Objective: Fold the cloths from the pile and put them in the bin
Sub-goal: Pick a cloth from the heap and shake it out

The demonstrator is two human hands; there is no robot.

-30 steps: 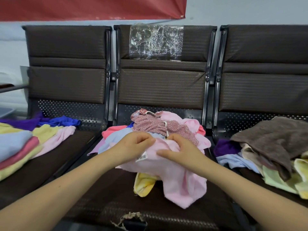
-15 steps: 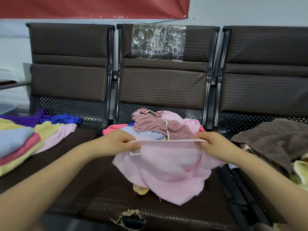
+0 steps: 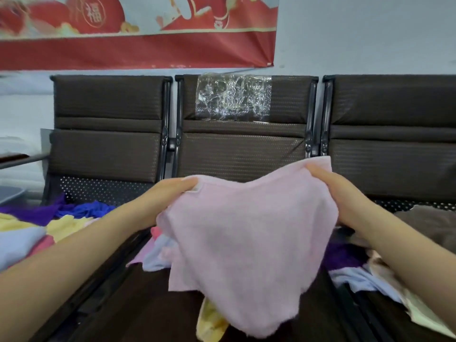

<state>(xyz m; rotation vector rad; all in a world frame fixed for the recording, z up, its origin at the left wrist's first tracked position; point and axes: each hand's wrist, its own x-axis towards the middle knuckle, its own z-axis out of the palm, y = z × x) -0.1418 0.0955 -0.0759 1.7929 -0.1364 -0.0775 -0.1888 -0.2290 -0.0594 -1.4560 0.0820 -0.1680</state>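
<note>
A pale pink cloth (image 3: 246, 248) hangs in the air over the middle seat, spread between both hands. My left hand (image 3: 170, 193) pinches its top left corner and my right hand (image 3: 338, 191) grips its top right corner, which is the higher one. The cloth's lower end droops down to the seat. Behind and under it lies the pile of cloths (image 3: 158, 255), mostly hidden, with light blue, pink and lilac pieces showing. A yellow cloth (image 3: 209, 324) peeks out below the pink one. No bin is in view.
Three dark brown chairs stand in a row; the middle backrest (image 3: 241, 154) has clear tape. Folded yellow, blue and pink cloths (image 3: 27, 240) lie on the left seat with purple and blue ones behind. Brown, purple and cream cloths (image 3: 385, 267) cover the right seat.
Both hands have lifted the pink cloth up off the pile and spread further apart. The camera has tilted upward, so the red banner on the wall now shows more.
</note>
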